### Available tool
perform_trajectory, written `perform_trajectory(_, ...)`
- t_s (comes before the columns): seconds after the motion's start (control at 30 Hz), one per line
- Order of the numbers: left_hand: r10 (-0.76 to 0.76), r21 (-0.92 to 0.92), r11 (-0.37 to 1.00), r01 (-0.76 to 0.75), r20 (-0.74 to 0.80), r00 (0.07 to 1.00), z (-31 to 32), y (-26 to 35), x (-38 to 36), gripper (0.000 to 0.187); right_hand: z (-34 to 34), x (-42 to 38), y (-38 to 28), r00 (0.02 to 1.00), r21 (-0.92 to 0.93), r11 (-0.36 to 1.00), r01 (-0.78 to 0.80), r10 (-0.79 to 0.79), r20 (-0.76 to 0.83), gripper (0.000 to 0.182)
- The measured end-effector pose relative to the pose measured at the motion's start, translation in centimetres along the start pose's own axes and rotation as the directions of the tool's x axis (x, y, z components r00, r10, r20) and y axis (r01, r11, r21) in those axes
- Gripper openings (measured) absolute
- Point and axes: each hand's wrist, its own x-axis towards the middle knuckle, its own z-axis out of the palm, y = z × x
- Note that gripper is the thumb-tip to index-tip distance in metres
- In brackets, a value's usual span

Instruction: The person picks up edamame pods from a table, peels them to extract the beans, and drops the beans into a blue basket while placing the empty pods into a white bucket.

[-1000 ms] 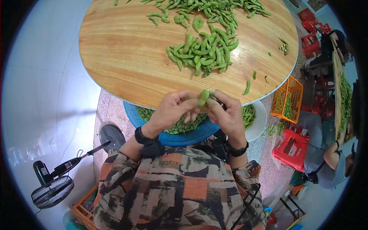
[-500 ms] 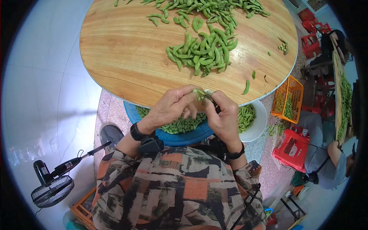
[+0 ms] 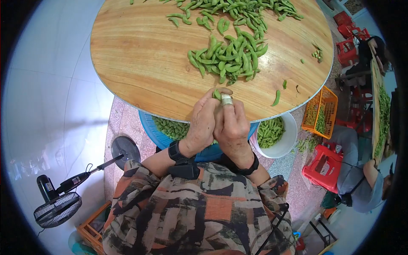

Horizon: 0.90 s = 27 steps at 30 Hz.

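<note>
My left hand (image 3: 201, 121) pinches a green soybean pod (image 3: 217, 94) at the near edge of the round wooden table (image 3: 140, 63). Pressed up against it, my right hand (image 3: 233, 127) is closed at the same pod, with a pale wrap (image 3: 227, 99) around one finger. Its thumb and inner fingers are hidden. Just beyond my hands lies a pile of pods (image 3: 229, 57). Below the table edge, a blue basin (image 3: 147, 126) holds shelled green beans (image 3: 170, 128), partly covered by my hands and forearms. A white bucket (image 3: 290, 135) to the right contains green pods (image 3: 270, 131).
More pods (image 3: 238, 10) are heaped at the table's far side, and one loose pod (image 3: 276, 98) lies near its right edge. An orange crate (image 3: 318, 111) and a red stool (image 3: 324, 166) stand to the right, where other people sit. A fan (image 3: 59, 209) is at left.
Both hands have drawn together, and the right hand has turned so its back faces up. The opened pod between the fingers is replaced by a pod that looks whole. The view has shifted slightly.
</note>
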Motion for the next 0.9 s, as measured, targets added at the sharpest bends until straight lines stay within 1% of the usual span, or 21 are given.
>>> perform_trajectory(0.07, 0.131, 0.306, 0.944, -0.126, 0.004, 0.991, -0.1, -0.6, -0.1, 0.024, -0.5, 0.4, 0.3, 1.0, 0.026, 1.0, -0.011, 0.012, -0.028, 0.027)
perform_trajectory(0.1, 0.13, 0.306, 0.944, -0.125, 0.004, 0.992, 0.3, -0.3, -0.2, 0.024, -0.8, 0.6, 0.4, 0.998, 0.095, 0.994, -0.055, 0.057, -0.023, 0.026)
perform_trajectory(0.13, 0.024, 0.048, 0.999, -0.023, -0.026, 0.999, 0.9, 0.4, -0.2, 0.021, -1.0, 0.7, 0.5, 0.995, 0.164, 0.982, -0.098, 0.102, -0.016, 0.026)
perform_trajectory(0.17, -0.087, -0.215, 0.973, 0.079, -0.028, 0.996, 1.3, 0.8, -0.3, 0.018, -1.2, 0.7, 0.5, 0.993, 0.188, 0.976, -0.114, 0.119, -0.014, 0.023)
perform_trajectory(0.27, -0.148, -0.11, 0.982, 0.157, 0.084, 0.985, -1.2, -0.1, 0.1, 0.019, -1.9, 0.9, 0.5, 0.972, 0.322, 0.917, -0.236, 0.214, 0.102, 0.02)
perform_trajectory(0.3, -0.147, -0.109, 0.982, 0.156, 0.083, 0.986, -1.5, 0.2, 0.2, 0.019, -1.9, 0.8, 0.7, 0.972, 0.324, 0.916, -0.235, 0.213, 0.102, 0.02)
perform_trajectory(0.37, -0.202, -0.135, 0.963, 0.231, 0.203, 0.958, -2.0, 0.5, 0.4, 0.019, -2.0, 0.7, 1.4, 0.903, 0.457, 0.779, -0.428, 0.358, 0.237, 0.015)
perform_trajectory(0.4, -0.203, -0.134, 0.963, 0.233, 0.205, 0.958, -1.8, 0.6, 0.3, 0.019, -2.2, 0.7, 1.5, 0.903, 0.457, 0.779, -0.429, 0.359, 0.235, 0.015)
perform_trajectory(0.47, -0.233, -0.052, 0.968, 0.247, 0.186, 0.954, -1.4, 0.6, 0.1, 0.024, -2.9, 0.8, 1.6, 0.778, 0.624, 0.481, -0.615, 0.5, 0.381, 0.013)
perform_trajectory(0.5, -0.232, -0.051, 0.968, 0.246, 0.187, 0.954, -1.5, 0.8, -0.1, 0.024, -3.6, 0.9, 1.8, 0.788, 0.596, 0.524, -0.609, 0.49, 0.374, 0.012)
perform_trajectory(0.57, -0.334, 0.121, 0.942, 0.313, 0.252, 0.908, -2.3, 1.4, -0.6, 0.025, -5.5, 1.0, 1.8, 0.766, 0.579, 0.508, -0.638, 0.5, 0.405, 0.012)
perform_trajectory(0.6, -0.331, 0.12, 0.943, 0.31, 0.25, 0.91, -2.4, 2.0, -0.7, 0.025, -6.5, 0.9, 2.0, 0.744, 0.562, 0.492, -0.665, 0.507, 0.435, 0.012)
perform_trajectory(0.63, -0.303, 0.401, 0.902, 0.162, 0.319, 0.898, -2.4, 2.7, -0.7, 0.024, -7.5, 0.7, 2.5, 0.748, 0.549, 0.513, -0.66, 0.519, 0.415, 0.012)
perform_trajectory(0.67, -0.298, 0.633, 0.774, -0.017, 0.388, 0.872, -2.7, 3.3, -0.8, 0.023, -8.8, 0.5, 3.2, 0.784, 0.486, 0.616, -0.621, 0.496, 0.373, 0.013)
perform_trajectory(0.7, -0.296, 0.634, 0.773, -0.019, 0.387, 0.873, -3.3, 3.6, -0.7, 0.023, -10.4, 0.3, 4.0, 0.819, 0.414, 0.708, -0.572, 0.468, 0.331, 0.015)
perform_trajectory(0.73, -0.217, 0.644, 0.703, -0.302, 0.598, 0.772, -4.2, 3.9, -0.4, 0.021, -12.1, -0.1, 5.1, 0.862, 0.318, 0.81, -0.494, 0.405, 0.306, 0.017)
perform_trajectory(0.77, -0.171, 0.572, 0.598, -0.561, 0.775, 0.608, -5.0, 4.3, -0.1, 0.019, -14.1, -0.5, 6.2, 0.896, 0.214, 0.89, -0.403, 0.336, 0.29, 0.019)
perform_trajectory(0.8, -0.17, 0.573, 0.598, -0.56, 0.774, 0.61, -5.6, 5.2, 0.3, 0.019, -16.1, -0.8, 7.2, 0.874, 0.042, 0.925, -0.379, 0.343, 0.344, 0.021)
perform_trajectory(0.83, -0.127, 0.661, 0.467, -0.587, 0.707, 0.695, -6.1, 6.4, 0.9, 0.018, -17.9, -1.2, 8.1, 0.848, -0.128, 0.934, -0.334, 0.357, 0.393, 0.023)
perform_trajectory(0.87, -0.066, 0.74, 0.328, -0.588, 0.638, 0.767, -6.3, 7.4, 1.8, 0.018, -19.1, -2.0, 9.1, 0.849, -0.129, 0.935, -0.332, 0.355, 0.392, 0.023)
perform_trajectory(0.9, 0.089, 0.781, 0.138, -0.609, 0.603, 0.793, -6.5, 8.1, 3.0, 0.019, -19.9, -2.9, 10.1, 0.841, -0.341, 0.89, -0.303, 0.418, 0.343, 0.023)
